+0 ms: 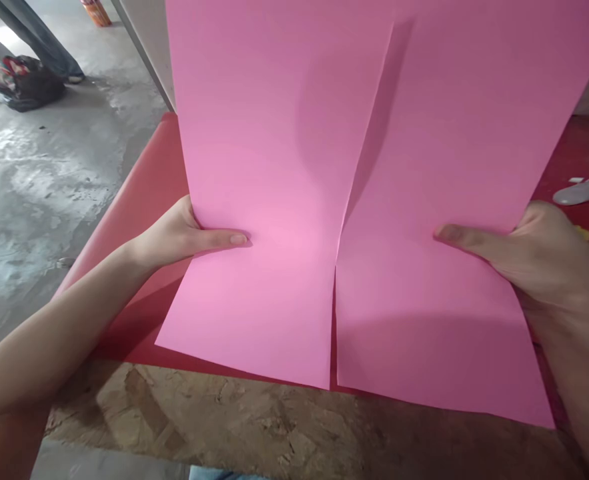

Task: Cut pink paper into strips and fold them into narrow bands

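Note:
Pink paper (254, 153) fills the middle of the view, held up over the front of the table. A long split runs up its centre from the lower edge, with the left side lapping the right higher up; whether it is one slit sheet or two sheets I cannot tell. My left hand (191, 230) grips the left edge, thumb flat on the front and fingers hidden behind. On the opposite edge my right hand (529, 250) pinches the paper the same way, its thumb pointing inward. A narrow gap shows at the bottom between the two halves.
Under the paper is a table with a red cover (144, 180) and a bare chipboard front edge (254, 417). A grey-white object (584, 192) lies at the right. On the concrete floor (74, 173) are a black bag (37, 83) and a person's legs (39, 37).

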A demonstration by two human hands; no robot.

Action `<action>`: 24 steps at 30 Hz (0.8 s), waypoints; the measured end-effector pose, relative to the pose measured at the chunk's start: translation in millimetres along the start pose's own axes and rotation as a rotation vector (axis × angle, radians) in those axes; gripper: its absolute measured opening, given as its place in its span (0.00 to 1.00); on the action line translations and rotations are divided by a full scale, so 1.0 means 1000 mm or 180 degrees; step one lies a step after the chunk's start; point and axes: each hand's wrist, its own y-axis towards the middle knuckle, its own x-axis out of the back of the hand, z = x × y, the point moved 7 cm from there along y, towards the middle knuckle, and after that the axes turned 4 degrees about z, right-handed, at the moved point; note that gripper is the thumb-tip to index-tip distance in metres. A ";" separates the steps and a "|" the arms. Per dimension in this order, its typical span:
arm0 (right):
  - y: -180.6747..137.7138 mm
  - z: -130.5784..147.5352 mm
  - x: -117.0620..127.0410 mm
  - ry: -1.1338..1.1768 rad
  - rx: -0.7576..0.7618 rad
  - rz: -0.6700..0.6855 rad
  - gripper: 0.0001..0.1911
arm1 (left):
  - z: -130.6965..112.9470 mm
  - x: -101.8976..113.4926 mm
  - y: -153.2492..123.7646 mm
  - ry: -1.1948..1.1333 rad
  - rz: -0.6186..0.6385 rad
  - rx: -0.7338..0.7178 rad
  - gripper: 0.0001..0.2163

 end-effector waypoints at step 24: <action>-0.059 0.005 -0.006 0.0177 0.1259 -0.1086 0.13 | -0.063 -0.061 -0.027 0.0803 0.0637 -0.0900 0.11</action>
